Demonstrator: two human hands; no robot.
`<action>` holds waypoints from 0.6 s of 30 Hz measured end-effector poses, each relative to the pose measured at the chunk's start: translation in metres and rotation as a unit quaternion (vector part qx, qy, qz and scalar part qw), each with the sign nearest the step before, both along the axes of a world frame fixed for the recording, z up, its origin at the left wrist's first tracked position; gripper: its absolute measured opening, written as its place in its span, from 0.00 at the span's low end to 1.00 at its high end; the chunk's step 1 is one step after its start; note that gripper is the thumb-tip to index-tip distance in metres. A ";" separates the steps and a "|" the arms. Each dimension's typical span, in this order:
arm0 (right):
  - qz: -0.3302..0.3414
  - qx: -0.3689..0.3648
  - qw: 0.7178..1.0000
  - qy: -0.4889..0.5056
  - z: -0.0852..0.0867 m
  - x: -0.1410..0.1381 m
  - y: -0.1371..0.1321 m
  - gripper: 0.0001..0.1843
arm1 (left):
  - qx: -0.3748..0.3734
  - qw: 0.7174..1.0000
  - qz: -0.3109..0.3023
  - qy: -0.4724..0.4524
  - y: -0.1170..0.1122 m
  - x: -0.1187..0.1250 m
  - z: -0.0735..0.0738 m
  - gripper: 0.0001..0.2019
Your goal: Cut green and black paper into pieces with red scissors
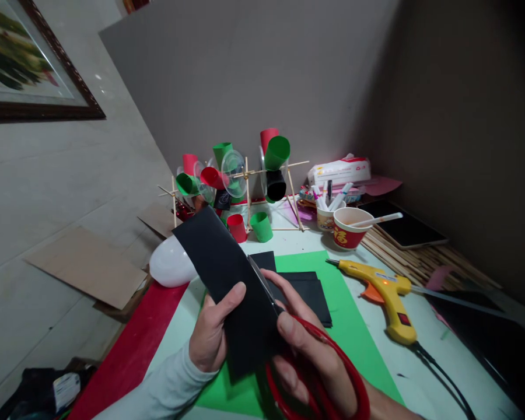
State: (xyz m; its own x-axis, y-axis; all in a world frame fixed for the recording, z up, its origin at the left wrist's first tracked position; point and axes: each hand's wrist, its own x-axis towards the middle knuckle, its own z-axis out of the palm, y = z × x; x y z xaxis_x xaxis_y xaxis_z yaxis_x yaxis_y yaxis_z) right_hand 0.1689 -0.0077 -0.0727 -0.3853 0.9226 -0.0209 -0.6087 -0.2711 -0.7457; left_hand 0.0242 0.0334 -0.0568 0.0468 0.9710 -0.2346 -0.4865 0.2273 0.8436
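Note:
My left hand (210, 335) grips a long strip of black paper (219, 262) by its near end, thumb on top. My right hand (308, 350) is closed through the red handles of a pair of scissors (289, 326), whose blades lie along the strip's right edge. Both hands hover over a green sheet (354, 332) on the white table. Cut black paper pieces (306, 289) lie on the green sheet just beyond my right hand.
A yellow glue gun (387, 294) lies to the right, cord trailing toward me. Behind stand a stick frame with red, green and black paper cups (245, 172), a red bowl (347, 227), a cup of markers (326, 210), wooden sticks (411, 254), a tissue pack (339, 170). A red sheet (131, 350) lies left.

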 end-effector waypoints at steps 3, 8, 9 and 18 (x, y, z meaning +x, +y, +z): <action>0.014 0.009 1.000 0.008 -0.002 0.001 -0.001 0.48 | -0.004 1.000 -0.002 0.000 -0.002 0.002 -0.001 0.27; 0.008 -0.008 1.000 0.006 -0.001 0.001 0.000 0.45 | -0.007 1.000 0.006 -0.006 -0.006 0.005 0.000 0.30; 0.001 -0.014 1.000 0.002 0.000 0.002 0.000 0.44 | -0.007 1.000 0.004 -0.006 -0.006 0.005 0.001 0.30; -0.009 0.010 1.000 0.007 0.003 0.002 -0.001 0.48 | -0.004 1.000 -0.003 -0.008 -0.009 0.006 -0.001 0.31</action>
State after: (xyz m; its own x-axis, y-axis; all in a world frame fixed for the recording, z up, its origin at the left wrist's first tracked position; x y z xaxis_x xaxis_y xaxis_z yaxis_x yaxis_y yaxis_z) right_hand 0.1708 -0.0091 -0.0700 -0.3681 0.9298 0.0018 -0.6233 -0.2453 -0.7425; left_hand 0.0301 0.0247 -0.0574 0.0560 0.9686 -0.2421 -0.4985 0.2372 0.8338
